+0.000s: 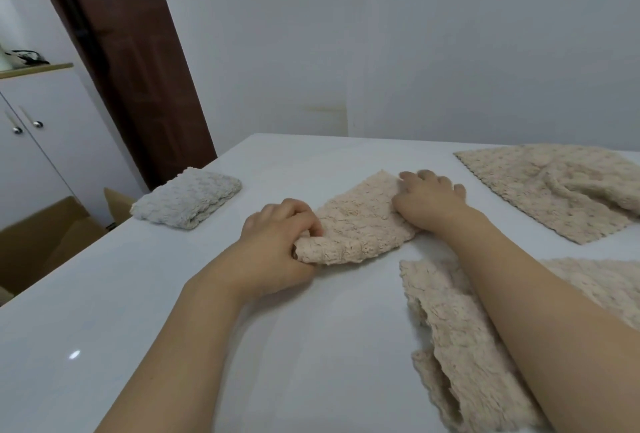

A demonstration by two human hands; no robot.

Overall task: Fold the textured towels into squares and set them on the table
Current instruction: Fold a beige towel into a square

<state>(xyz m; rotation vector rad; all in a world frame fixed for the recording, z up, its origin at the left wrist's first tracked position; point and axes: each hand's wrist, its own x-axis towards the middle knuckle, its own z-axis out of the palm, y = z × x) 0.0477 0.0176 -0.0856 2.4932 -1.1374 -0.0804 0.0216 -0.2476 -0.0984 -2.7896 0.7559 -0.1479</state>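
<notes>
A beige textured towel [360, 221], folded into a narrow strip, lies in the middle of the white table [173, 294]. My left hand [277, 245] grips its near-left end, which is rolled up off the table. My right hand [427, 199] lies on the strip's far-right end, pressing it down with fingers spread. A pale grey-white towel [188, 199] sits folded into a thick square at the table's left edge.
An unfolded beige towel [557, 190] lies spread at the far right. Another rumpled beige towel [460, 346] lies under my right forearm at the near right. Beyond the table's left edge are cardboard boxes [45, 242], a white cabinet [41, 142] and a brown door [131, 62].
</notes>
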